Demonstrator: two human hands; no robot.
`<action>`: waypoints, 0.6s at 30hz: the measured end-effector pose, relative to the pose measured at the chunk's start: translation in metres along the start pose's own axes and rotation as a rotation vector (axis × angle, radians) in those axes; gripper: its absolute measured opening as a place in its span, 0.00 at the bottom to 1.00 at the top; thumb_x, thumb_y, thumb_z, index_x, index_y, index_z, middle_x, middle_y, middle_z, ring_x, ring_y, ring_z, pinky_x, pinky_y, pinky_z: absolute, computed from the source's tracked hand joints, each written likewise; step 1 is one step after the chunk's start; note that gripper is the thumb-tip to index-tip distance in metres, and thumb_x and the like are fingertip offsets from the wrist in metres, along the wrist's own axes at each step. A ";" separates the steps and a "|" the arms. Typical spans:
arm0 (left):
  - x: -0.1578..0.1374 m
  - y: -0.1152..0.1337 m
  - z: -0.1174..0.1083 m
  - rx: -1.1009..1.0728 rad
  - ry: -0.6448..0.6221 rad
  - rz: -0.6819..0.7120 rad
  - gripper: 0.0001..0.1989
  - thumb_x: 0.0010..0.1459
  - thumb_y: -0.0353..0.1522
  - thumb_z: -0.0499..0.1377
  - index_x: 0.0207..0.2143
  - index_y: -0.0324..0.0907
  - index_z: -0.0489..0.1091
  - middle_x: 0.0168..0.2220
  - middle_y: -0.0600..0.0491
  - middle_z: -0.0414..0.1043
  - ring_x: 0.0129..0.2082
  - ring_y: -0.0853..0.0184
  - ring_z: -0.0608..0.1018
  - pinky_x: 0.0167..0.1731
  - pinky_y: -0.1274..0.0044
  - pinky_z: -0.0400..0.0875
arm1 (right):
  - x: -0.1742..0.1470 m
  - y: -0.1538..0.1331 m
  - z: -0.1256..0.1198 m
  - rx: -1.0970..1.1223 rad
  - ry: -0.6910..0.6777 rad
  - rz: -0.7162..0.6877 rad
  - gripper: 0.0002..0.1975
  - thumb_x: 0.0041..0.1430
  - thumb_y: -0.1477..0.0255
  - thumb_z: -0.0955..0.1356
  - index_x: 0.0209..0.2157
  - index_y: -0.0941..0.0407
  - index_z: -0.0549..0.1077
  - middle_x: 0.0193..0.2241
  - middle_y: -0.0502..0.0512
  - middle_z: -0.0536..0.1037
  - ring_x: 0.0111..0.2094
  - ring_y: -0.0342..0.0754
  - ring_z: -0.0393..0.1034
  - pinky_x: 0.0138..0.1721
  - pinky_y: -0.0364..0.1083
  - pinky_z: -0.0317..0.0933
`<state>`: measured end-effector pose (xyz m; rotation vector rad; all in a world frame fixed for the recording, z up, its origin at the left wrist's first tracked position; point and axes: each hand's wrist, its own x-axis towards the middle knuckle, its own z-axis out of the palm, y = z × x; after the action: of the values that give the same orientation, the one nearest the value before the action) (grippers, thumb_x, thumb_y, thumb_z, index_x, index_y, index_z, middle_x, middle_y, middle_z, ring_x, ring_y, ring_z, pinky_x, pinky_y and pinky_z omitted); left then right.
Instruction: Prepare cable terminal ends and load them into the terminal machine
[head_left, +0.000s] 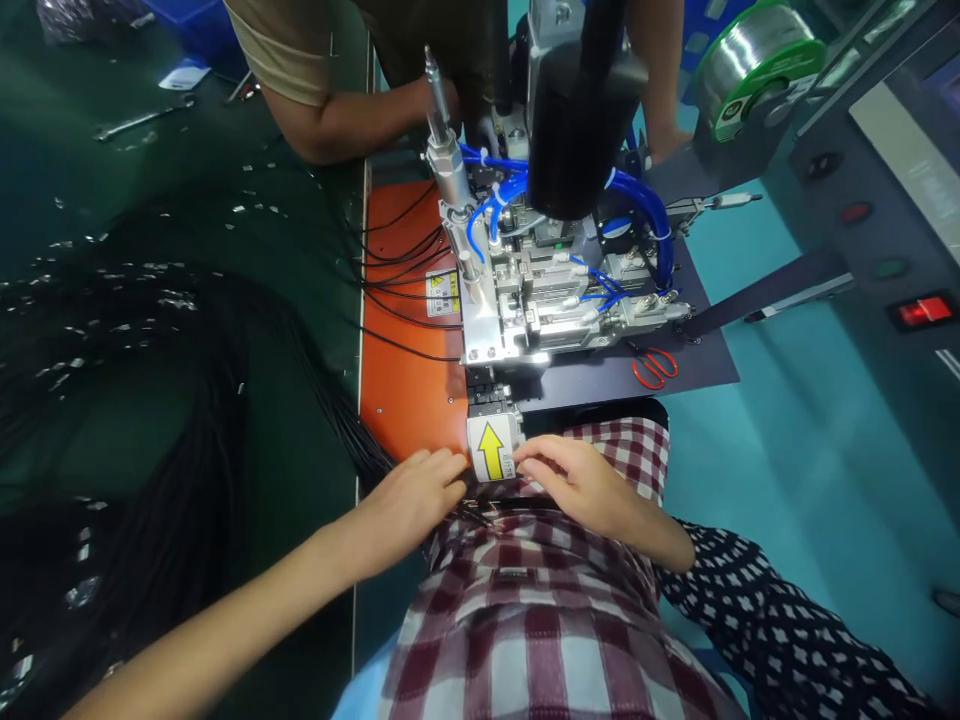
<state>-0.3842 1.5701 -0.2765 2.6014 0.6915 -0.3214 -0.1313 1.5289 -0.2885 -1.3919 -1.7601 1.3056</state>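
My left hand (421,494) is closed at the front edge of the orange plate (405,400), where a bundle of black cables (341,412) runs in beneath it. Thin cable ends (478,514) with coppery tips poke out past its fingers, over the lap. My right hand (576,482) has its thumb and fingertips drawn together at the right side of a white cover (489,448) bearing a yellow arrow. Whatever lies between those fingertips is too small to make out. Behind the cover stands a metal machine (525,310) with blue air tubes.
Several black cables (409,292) cross the orange plate into the machine. Red-handled scissors (655,368) lie on the dark base at right. A solder wire spool (761,70) hangs at upper right. Across the machine is another person's arm (360,120). Coiled cables (202,420) and a wrench (146,118) lie on the dark green table.
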 end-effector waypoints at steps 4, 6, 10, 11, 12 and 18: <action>-0.003 0.000 -0.001 -0.082 0.095 -0.007 0.09 0.66 0.26 0.48 0.34 0.41 0.65 0.35 0.51 0.66 0.34 0.64 0.67 0.35 0.71 0.59 | -0.003 0.006 -0.001 0.025 0.020 0.014 0.09 0.67 0.74 0.63 0.40 0.54 0.76 0.41 0.50 0.80 0.42 0.46 0.73 0.44 0.45 0.64; -0.006 -0.002 -0.011 -0.258 0.182 -0.061 0.06 0.67 0.28 0.48 0.39 0.42 0.65 0.39 0.51 0.66 0.37 0.65 0.68 0.38 0.71 0.61 | -0.005 0.005 -0.004 0.096 0.017 0.006 0.11 0.68 0.73 0.61 0.40 0.55 0.76 0.39 0.51 0.79 0.39 0.45 0.73 0.42 0.44 0.64; -0.005 0.000 -0.021 -0.380 0.306 -0.166 0.05 0.68 0.30 0.48 0.40 0.42 0.63 0.39 0.51 0.68 0.37 0.65 0.70 0.39 0.72 0.62 | -0.005 0.000 -0.005 0.269 -0.024 -0.035 0.14 0.70 0.67 0.59 0.38 0.57 0.75 0.33 0.52 0.77 0.33 0.44 0.72 0.34 0.43 0.65; -0.003 0.003 -0.021 -0.362 0.316 -0.183 0.05 0.68 0.31 0.49 0.40 0.42 0.64 0.37 0.51 0.69 0.36 0.65 0.70 0.38 0.71 0.62 | -0.005 -0.001 -0.004 0.264 -0.006 -0.029 0.13 0.69 0.67 0.61 0.36 0.57 0.74 0.32 0.52 0.77 0.32 0.44 0.71 0.33 0.43 0.64; 0.000 0.006 -0.020 -0.338 0.322 -0.196 0.05 0.67 0.31 0.49 0.40 0.42 0.64 0.36 0.52 0.70 0.35 0.65 0.70 0.38 0.71 0.63 | -0.004 -0.001 -0.003 0.240 0.021 -0.017 0.12 0.67 0.68 0.63 0.33 0.57 0.74 0.30 0.51 0.76 0.31 0.44 0.70 0.33 0.43 0.63; 0.034 0.028 -0.028 -0.467 0.344 -0.173 0.10 0.66 0.34 0.51 0.46 0.41 0.67 0.40 0.50 0.73 0.39 0.62 0.73 0.41 0.69 0.66 | 0.004 -0.001 0.001 0.204 0.101 0.009 0.11 0.65 0.72 0.65 0.28 0.57 0.71 0.27 0.49 0.75 0.29 0.42 0.68 0.33 0.42 0.61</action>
<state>-0.3377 1.5757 -0.2531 2.1683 0.9776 0.2247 -0.1335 1.5324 -0.2882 -1.3276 -1.5106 1.3539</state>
